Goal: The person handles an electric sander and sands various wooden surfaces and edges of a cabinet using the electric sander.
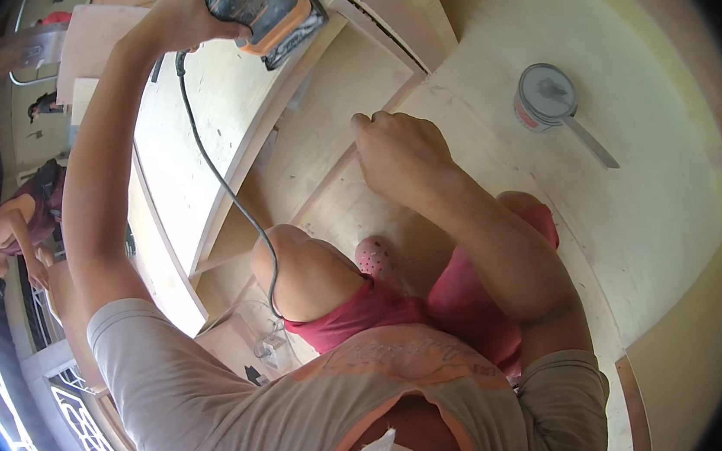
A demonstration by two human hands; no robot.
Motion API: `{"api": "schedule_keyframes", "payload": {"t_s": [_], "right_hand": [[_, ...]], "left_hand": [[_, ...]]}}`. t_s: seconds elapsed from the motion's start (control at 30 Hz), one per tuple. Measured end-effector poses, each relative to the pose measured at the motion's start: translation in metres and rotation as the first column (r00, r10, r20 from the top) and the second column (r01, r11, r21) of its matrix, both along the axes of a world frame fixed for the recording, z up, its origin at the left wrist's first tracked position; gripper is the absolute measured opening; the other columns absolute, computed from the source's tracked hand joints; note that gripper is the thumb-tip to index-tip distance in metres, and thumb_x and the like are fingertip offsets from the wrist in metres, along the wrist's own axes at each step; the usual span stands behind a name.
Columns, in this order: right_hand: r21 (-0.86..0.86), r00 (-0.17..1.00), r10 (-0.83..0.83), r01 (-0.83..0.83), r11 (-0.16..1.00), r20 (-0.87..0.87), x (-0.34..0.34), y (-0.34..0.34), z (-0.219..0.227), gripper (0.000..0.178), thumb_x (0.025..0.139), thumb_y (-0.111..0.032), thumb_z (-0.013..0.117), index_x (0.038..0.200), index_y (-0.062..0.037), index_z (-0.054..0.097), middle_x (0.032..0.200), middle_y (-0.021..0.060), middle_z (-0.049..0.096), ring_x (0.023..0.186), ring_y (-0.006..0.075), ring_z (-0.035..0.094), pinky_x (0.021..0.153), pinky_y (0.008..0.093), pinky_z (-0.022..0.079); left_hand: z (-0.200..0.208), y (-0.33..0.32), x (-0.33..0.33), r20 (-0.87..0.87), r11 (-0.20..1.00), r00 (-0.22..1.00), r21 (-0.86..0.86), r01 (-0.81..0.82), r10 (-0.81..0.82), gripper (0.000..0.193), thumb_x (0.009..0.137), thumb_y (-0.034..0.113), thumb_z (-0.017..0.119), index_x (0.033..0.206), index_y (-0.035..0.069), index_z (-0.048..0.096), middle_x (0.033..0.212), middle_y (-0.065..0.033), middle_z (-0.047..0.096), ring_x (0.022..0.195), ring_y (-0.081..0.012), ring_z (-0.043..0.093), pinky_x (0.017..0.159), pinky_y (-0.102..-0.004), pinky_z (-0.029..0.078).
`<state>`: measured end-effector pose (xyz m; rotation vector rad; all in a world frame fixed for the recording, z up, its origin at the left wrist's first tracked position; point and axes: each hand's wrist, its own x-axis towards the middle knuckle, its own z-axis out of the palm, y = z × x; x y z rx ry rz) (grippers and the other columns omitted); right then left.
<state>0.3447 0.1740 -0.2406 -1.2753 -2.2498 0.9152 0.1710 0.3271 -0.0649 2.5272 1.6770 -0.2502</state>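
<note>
At the upper left my left hand (192,14) is wrapped round the body of an orange and black electric sander (279,11). The sander is dusted white, and its pad side lies along the upper edge of a pale wooden panel; exact contact is hard to tell. A dark power cord (225,179) runs from its rear end down past my knee. My right hand (404,156) is closed in a loose fist above the wooden boards, apart from the sander. Nothing shows sticking out of it, though its palm is turned away.
A tub (547,96) of grey paste with a flat scraper (590,143) leaning across it stands on the pale wooden surface at the right. Wooden dividers (251,145) frame the spaces before me. Another person (27,219) works at the far left. My bent knees are below my hands.
</note>
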Motion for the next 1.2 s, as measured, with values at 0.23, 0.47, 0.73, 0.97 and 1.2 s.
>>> {"api": "schedule_keyframes", "payload": {"t_s": [0.23,0.47,0.73,0.97,1.2], "right_hand": [[0.016,0.999,0.016,-0.015,1.000,-0.036,0.002,-0.001,0.003,0.017,0.078,-0.005,0.053,0.091,0.0033,0.057,0.083,0.0228,0.063,0.077,0.0355,0.065,0.063,0.0432,0.053],[0.027,0.999,0.027,-0.026,0.999,-0.039,0.002,-0.004,0.008,0.015,0.077,-0.005,0.054,0.089,0.0027,0.057,0.081,0.0230,0.063,0.077,0.0351,0.065,0.062,0.0429,0.053],[0.034,1.000,0.011,-0.010,0.999,-0.021,0.002,-0.005,0.007,0.014,0.077,-0.005,0.054,0.088,0.0024,0.056,0.082,0.0231,0.062,0.077,0.0358,0.065,0.063,0.0433,0.053],[-0.033,1.000,0.018,-0.017,0.999,0.003,0.003,-0.005,0.010,0.015,0.078,-0.006,0.054,0.091,0.0019,0.054,0.085,0.0219,0.062,0.081,0.0359,0.064,0.068,0.0449,0.052],[-0.019,0.999,0.026,-0.026,0.999,0.025,-0.003,-0.004,0.006,0.020,0.079,-0.007,0.054,0.097,0.0021,0.054,0.085,0.0214,0.063,0.082,0.0346,0.065,0.069,0.0449,0.052]], "left_hand": [[0.001,-0.005,-0.016,-0.008,0.944,0.945,0.033,0.328,-0.328,0.081,0.057,0.011,0.084,0.126,0.010,0.041,0.109,-0.0144,0.062,0.102,-0.0326,0.059,0.089,-0.0383,0.046],[0.003,0.002,-0.012,-0.029,0.946,0.948,0.054,0.320,-0.318,0.080,0.059,0.011,0.083,0.126,0.011,0.040,0.106,-0.0135,0.062,0.090,-0.0274,0.064,0.077,-0.0371,0.052],[-0.005,0.012,-0.004,0.081,0.994,0.991,-0.036,-0.105,0.108,0.067,0.063,0.013,0.078,0.119,0.003,0.043,0.077,-0.0104,0.059,0.044,-0.0152,0.053,0.034,-0.0285,0.042],[-0.006,0.024,-0.044,-0.094,0.964,0.960,0.035,-0.262,0.264,0.079,0.051,0.028,0.085,0.116,0.000,0.049,0.097,-0.0196,0.064,0.090,-0.0290,0.064,0.080,-0.0352,0.051],[-0.006,-0.003,-0.031,-0.065,0.977,0.976,0.048,-0.206,0.209,0.075,0.053,0.028,0.084,0.115,0.000,0.051,0.089,-0.0198,0.064,0.077,-0.0290,0.065,0.069,-0.0368,0.053]]}}
